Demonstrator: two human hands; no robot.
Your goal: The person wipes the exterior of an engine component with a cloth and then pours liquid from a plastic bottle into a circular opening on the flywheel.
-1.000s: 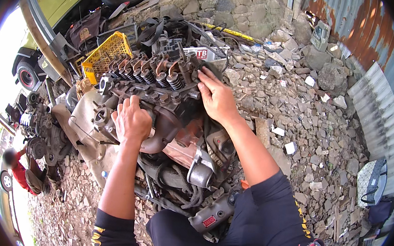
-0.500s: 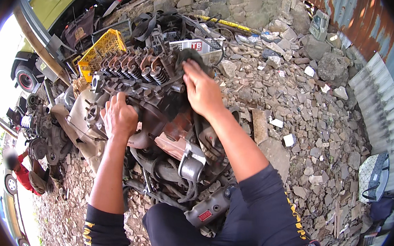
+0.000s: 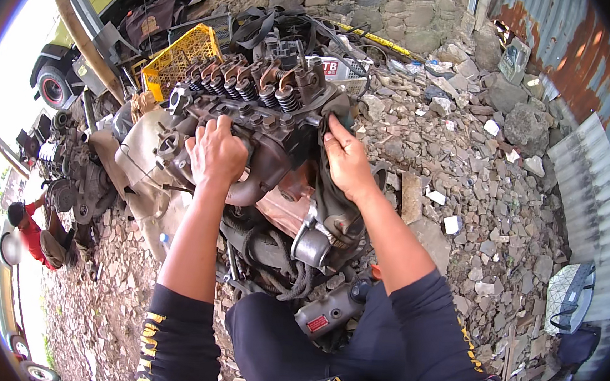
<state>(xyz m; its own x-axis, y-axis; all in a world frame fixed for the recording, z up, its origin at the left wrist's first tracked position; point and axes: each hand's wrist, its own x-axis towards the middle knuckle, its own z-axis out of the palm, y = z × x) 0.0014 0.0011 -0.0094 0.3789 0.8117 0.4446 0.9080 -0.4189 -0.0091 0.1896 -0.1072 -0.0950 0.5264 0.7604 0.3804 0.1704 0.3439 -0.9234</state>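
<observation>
The left hand (image 3: pixel 216 151) rests, fingers curled, along the near edge of the engine (image 3: pixel 271 161); whether it grips anything, I cannot tell. The right hand (image 3: pixel 348 164), partly closed, holds a dark rag (image 3: pixel 337 108) at the engine's right end. Beyond, exposed valve springs (image 3: pixel 286 100) could snag loose cloth; slick metal could make either hand slip.

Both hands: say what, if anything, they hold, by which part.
The left hand rests on the engine; any grip is hidden. The right hand holds a dark rag at the engine's end; by which part is unclear.
</observation>
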